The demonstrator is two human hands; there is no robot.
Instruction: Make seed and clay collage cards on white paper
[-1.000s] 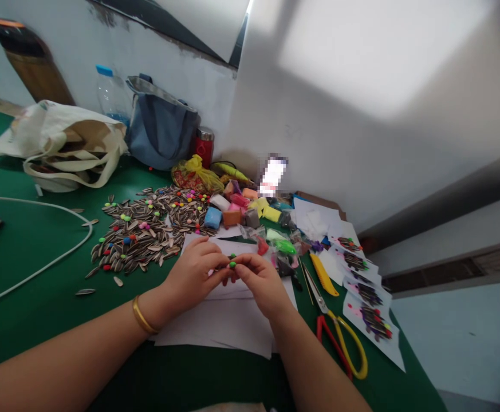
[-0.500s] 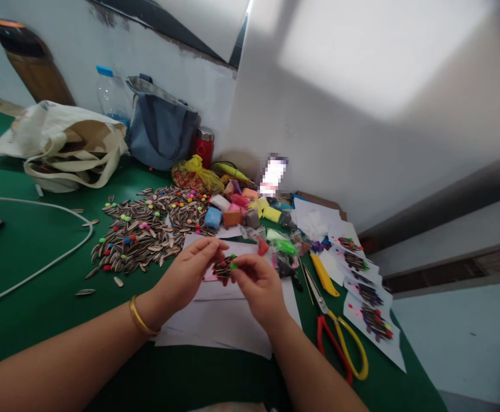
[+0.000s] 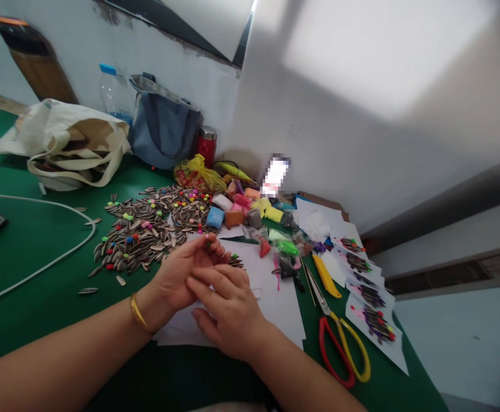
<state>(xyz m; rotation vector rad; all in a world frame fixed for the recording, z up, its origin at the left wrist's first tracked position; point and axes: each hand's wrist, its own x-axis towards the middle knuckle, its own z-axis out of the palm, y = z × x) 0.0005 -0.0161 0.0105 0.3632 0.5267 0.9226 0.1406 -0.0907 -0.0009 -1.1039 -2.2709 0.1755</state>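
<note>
So I'm at the green bench (image 3: 39, 312) with a few sheets of white paper (image 3: 282, 312) in front of me, and everything's spread around that. My left hand (image 3: 178, 274) is palm up over the paper, fingers half curled. There's a tiny dark green bit by the fingertips, but honestly can't tell if I'm gripping it. My right hand (image 3: 230, 309) lies across that palm, fingers loose and the thumb well off them; can't tell if anything's under the tips.

The seed cluster (image 3: 236, 262) with a green blob on it sits on the paper, just past my right knuckles and partly hidden by them. There's also a thin pink streak (image 3: 278, 281) on the paper's right side.

Left of the paper and beyond is a big seed pile (image 3: 146, 240) dotted with bright little blobs. Past the paper's far edge: wrapped clay blocks (image 3: 235, 218) in loads of colours. Right of the paper are red-and-yellow scissors (image 3: 325, 308), blades parted a little, then further right a row of overlapping seed cards (image 3: 396, 352).
</note>
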